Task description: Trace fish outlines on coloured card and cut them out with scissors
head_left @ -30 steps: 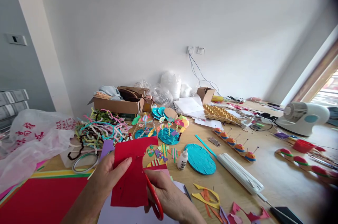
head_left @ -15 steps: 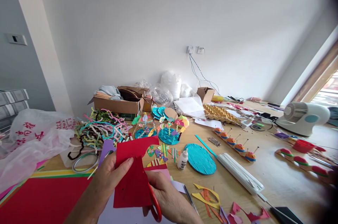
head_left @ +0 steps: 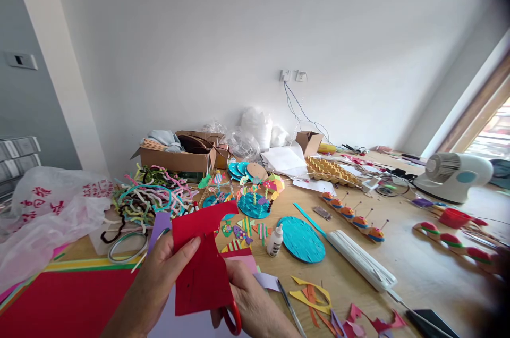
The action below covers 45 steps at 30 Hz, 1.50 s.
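My left hand (head_left: 159, 271) pinches a sheet of red paper (head_left: 203, 269) by its left edge, thumb on the front. It holds the sheet up over the near edge of the wooden table (head_left: 418, 269). My right hand (head_left: 251, 301) is closed in the red handles of a pair of scissors (head_left: 233, 319). The blades are hidden behind the red paper, which shows a slit running up its middle. Under both hands lies a white sheet (head_left: 187, 324).
Big red paper sheets (head_left: 59, 303) lie at the near left. Also on the table are a pile of pipe cleaners (head_left: 147, 197), a glue bottle (head_left: 275, 239), a blue disc (head_left: 302, 238), paper scraps (head_left: 314, 298), a cardboard box (head_left: 179, 154) and a white fan (head_left: 454, 176).
The scissors and my right hand have slid lower and further behind the red paper. The red sheet has turned slightly, and the view has shifted a little.
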Each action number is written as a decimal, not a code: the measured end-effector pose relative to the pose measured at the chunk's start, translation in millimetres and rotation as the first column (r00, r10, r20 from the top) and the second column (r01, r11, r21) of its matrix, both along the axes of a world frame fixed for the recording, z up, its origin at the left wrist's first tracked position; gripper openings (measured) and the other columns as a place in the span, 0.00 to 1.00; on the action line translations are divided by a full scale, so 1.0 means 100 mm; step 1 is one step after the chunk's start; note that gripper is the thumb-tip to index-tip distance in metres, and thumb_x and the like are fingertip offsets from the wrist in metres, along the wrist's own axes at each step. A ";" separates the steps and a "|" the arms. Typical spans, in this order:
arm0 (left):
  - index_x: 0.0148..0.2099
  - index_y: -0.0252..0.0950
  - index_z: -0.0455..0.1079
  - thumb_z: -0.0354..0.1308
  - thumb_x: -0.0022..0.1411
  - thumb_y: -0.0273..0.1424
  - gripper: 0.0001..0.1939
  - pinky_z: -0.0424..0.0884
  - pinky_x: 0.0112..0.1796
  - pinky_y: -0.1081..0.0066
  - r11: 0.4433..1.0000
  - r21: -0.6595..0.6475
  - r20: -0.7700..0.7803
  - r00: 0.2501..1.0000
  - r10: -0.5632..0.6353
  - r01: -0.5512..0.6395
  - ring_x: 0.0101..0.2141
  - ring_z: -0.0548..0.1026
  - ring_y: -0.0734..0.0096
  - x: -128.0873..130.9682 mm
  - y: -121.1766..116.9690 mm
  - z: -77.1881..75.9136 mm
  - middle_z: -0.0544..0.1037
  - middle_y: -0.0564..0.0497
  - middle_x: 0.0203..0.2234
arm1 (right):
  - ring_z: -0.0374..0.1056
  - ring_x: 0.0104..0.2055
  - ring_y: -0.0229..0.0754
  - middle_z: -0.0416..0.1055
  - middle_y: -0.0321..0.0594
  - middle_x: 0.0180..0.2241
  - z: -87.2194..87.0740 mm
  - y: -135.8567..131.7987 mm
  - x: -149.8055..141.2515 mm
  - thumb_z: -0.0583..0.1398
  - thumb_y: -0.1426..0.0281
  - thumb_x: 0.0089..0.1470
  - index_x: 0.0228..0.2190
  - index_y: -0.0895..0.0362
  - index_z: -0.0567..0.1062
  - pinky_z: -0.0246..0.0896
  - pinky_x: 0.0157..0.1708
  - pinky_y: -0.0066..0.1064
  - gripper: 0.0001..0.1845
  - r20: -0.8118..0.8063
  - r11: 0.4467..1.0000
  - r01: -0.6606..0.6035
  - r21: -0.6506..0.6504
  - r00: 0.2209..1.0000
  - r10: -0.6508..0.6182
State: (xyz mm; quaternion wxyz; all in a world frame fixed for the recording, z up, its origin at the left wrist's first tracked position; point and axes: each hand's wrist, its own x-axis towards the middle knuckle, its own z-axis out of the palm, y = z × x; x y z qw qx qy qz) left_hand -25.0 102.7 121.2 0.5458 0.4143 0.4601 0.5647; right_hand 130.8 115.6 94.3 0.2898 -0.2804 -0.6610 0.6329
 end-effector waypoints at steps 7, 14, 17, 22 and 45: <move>0.47 0.36 0.74 0.66 0.51 0.40 0.22 0.75 0.32 0.65 1.000 0.027 0.045 0.999 0.011 -0.012 0.32 0.79 0.54 0.01 0.00 -0.05 0.82 0.49 0.31 | 0.57 0.19 0.29 0.60 0.31 0.14 -0.07 -0.02 0.00 0.52 0.69 0.50 0.18 0.58 0.64 0.51 0.19 0.20 0.11 -0.020 0.996 0.079 0.039 0.997 -0.078; 0.48 0.37 0.73 0.66 0.51 0.39 0.22 0.75 0.32 0.66 1.000 0.007 0.068 0.998 -0.004 0.004 0.33 0.79 0.55 -0.01 0.00 -0.05 0.82 0.51 0.30 | 0.54 0.16 0.27 0.60 0.29 0.15 -0.02 -0.03 -0.02 0.49 0.74 0.43 0.20 0.59 0.67 0.51 0.17 0.18 0.08 -0.018 0.997 0.076 0.011 0.997 -0.076; 0.48 0.37 0.73 0.65 0.52 0.39 0.22 0.74 0.32 0.68 0.999 0.031 0.044 0.999 -0.027 0.026 0.34 0.79 0.56 -0.02 0.01 -0.07 0.82 0.51 0.33 | 0.55 0.17 0.28 0.60 0.29 0.15 0.04 -0.03 -0.03 0.48 0.74 0.44 0.23 0.60 0.70 0.52 0.16 0.18 0.11 -0.024 0.997 0.078 0.018 0.997 -0.078; 0.50 0.37 0.72 0.65 0.52 0.40 0.24 0.74 0.34 0.67 1.000 0.029 0.024 1.000 -0.008 0.007 0.34 0.79 0.57 -0.03 0.01 -0.11 0.82 0.50 0.34 | 0.56 0.17 0.28 0.59 0.28 0.16 0.04 -0.03 -0.01 0.49 0.75 0.47 0.25 0.61 0.71 0.51 0.16 0.17 0.12 -0.053 0.996 0.083 0.032 0.995 -0.082; 0.42 0.35 0.76 0.68 0.47 0.39 0.20 0.74 0.26 0.68 0.996 -0.048 0.045 0.996 -0.072 0.074 0.25 0.78 0.60 0.00 -0.05 0.08 0.81 0.50 0.26 | 0.57 0.18 0.30 0.61 0.30 0.18 0.03 0.06 0.10 0.51 0.73 0.55 0.22 0.57 0.63 0.49 0.16 0.18 0.10 0.110 0.992 -0.006 0.126 0.994 -0.008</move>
